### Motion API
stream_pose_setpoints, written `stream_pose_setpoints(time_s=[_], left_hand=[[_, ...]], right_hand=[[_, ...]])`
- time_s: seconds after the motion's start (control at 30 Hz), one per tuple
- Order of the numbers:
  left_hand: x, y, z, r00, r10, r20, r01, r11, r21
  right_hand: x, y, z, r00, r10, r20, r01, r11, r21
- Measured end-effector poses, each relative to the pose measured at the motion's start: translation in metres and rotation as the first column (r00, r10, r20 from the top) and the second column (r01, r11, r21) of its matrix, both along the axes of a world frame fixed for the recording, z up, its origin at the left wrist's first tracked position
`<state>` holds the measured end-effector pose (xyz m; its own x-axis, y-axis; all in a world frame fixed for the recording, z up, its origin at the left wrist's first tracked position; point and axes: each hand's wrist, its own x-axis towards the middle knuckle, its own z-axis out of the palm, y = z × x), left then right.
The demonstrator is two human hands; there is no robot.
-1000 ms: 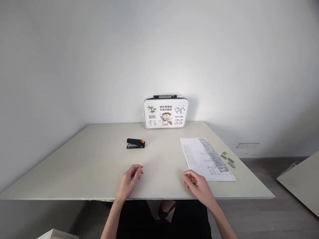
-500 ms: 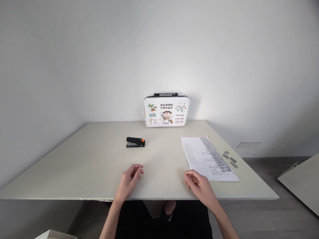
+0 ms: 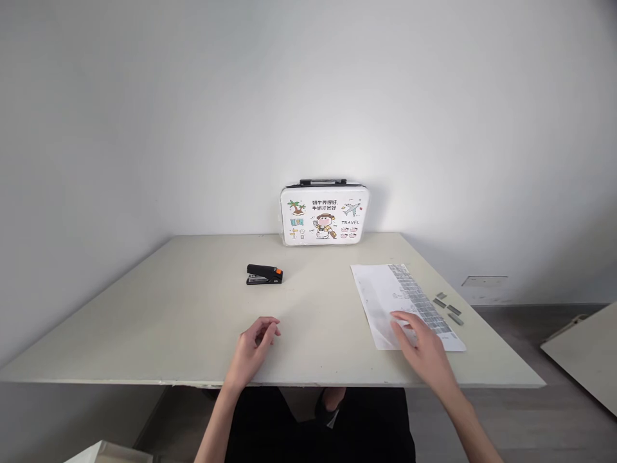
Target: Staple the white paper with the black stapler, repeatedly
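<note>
My left hand [image 3: 255, 350] rests on the tabletop near its front edge, fingers loosely curled, a gap beside the thumb and nothing held. Beyond it lies a black stapler [image 3: 265, 274] with an orange patch on its right end. My right hand [image 3: 424, 350] is over the lower part of a printed sheet of paper [image 3: 373, 308], thumb and fingers apart and holding nothing; whether it touches the paper I cannot tell. Several short grey staple strips [image 3: 454, 310] lie right of the sheet.
A white case [image 3: 325, 218] with cartoon prints and a black handle stands against the wall at the back of the table [image 3: 159, 308]. A wall socket plate [image 3: 484, 281] is off to the right. Another white surface [image 3: 585, 354] juts in at the far right.
My right hand has moved right and over the paper, its thumb and fingers spreading apart. The left hand stays in nearly the same place. The view has shifted slightly.
</note>
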<state>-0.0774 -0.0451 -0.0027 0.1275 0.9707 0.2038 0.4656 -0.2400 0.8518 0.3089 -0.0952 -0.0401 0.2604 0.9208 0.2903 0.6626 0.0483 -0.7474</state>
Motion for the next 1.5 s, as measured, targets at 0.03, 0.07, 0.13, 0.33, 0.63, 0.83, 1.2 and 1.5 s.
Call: stream_pose_setpoints(time_s=[0.03,0.07,0.13,0.33,0.63,0.83,1.2,1.5], left_hand=[[0.0,0.0,0.0,1.0,0.001,0.002,-0.001,1.0,0.002],[0.0,0.0,0.001,1.0,0.002,0.002,-0.002,1.0,0.001],[0.0,0.0,0.0,1.0,0.001,-0.001,-0.001,1.0,-0.005],[-0.003,0.001,-0.004,1.0,-0.003,-0.018,0.003,1.0,-0.011],[-0.003,0.002,-0.005,0.998,-0.006,-0.057,0.007,1.0,0.006],[-0.003,0.006,-0.01,0.975,-0.019,-0.22,0.068,0.974,0.217],[-0.031,0.013,-0.018,0.724,-0.094,-0.683,0.249,0.959,0.132],[-0.1,0.025,-0.007,0.774,-0.046,-0.632,0.182,0.971,0.153]], right_hand=[[0.01,0.002,-0.006,0.997,-0.017,0.077,0.017,1.0,0.007],[0.019,0.003,-0.013,0.989,-0.027,0.147,0.027,1.0,0.004],[0.031,0.005,-0.027,0.964,-0.025,0.265,0.035,0.999,-0.036],[0.026,-0.001,-0.048,0.887,0.055,0.459,0.018,0.988,-0.152],[-0.056,-0.028,-0.029,0.883,0.216,0.416,-0.18,0.976,-0.124],[-0.131,-0.042,0.0,0.872,0.369,0.322,-0.335,0.929,-0.157],[-0.04,-0.01,0.013,0.971,0.238,-0.009,-0.238,0.97,-0.058],[0.025,0.011,-0.015,0.994,0.035,-0.1,-0.046,0.993,-0.11]])
